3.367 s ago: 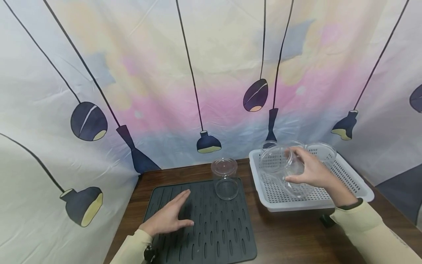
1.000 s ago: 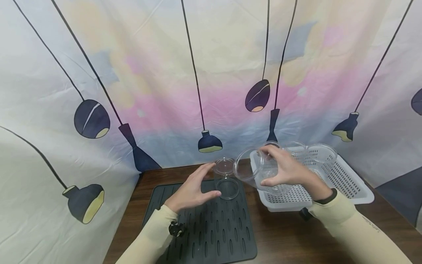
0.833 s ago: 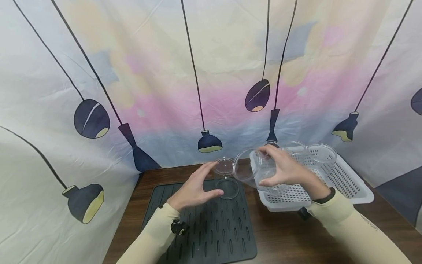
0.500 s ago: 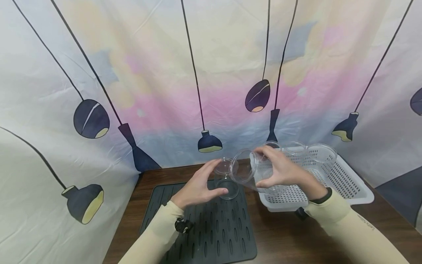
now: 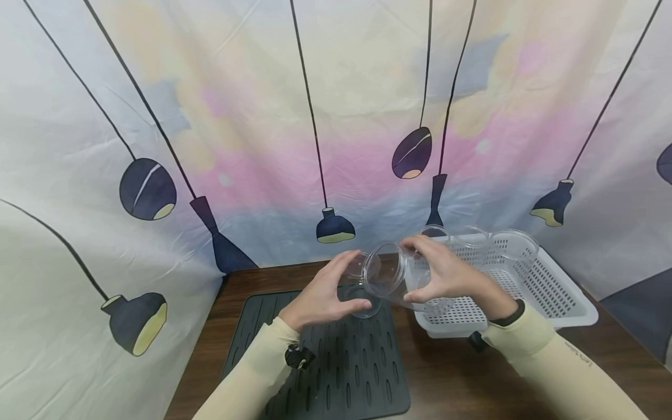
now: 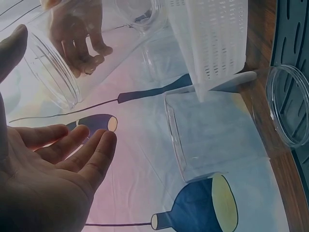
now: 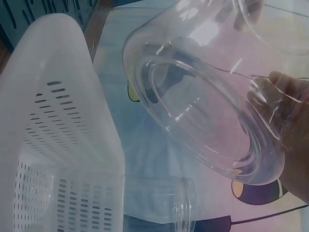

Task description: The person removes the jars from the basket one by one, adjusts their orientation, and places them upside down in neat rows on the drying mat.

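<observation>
Tilted in the air, its mouth toward the left, a clear plastic jar [image 5: 385, 280] is gripped by my right hand [image 5: 443, 271], thumb in front and fingers behind. In the right wrist view the jar's round base [image 7: 207, 116] fills the middle. My left hand [image 5: 325, 294] is held beside the jar's mouth, thumb and fingers apart. The left wrist view shows the jar's ringed rim [image 6: 53, 72] between that thumb and the extended fingers, with nothing gripped. A second clear jar [image 5: 367, 309] stands on the dark ridged mat [image 5: 336, 373], partly hidden behind the left hand.
A white perforated basket [image 5: 572, 321] stands to the right on the brown wooden table [image 5: 446, 379], with several clear jars [image 5: 514, 248] at its back. A printed fabric curtain [image 5: 236, 146] with lamp drawings hangs right behind the table.
My right hand has carried the jar left from above the basket to its left side. My left hand has moved right and up from over the mat to the jar's mouth.
</observation>
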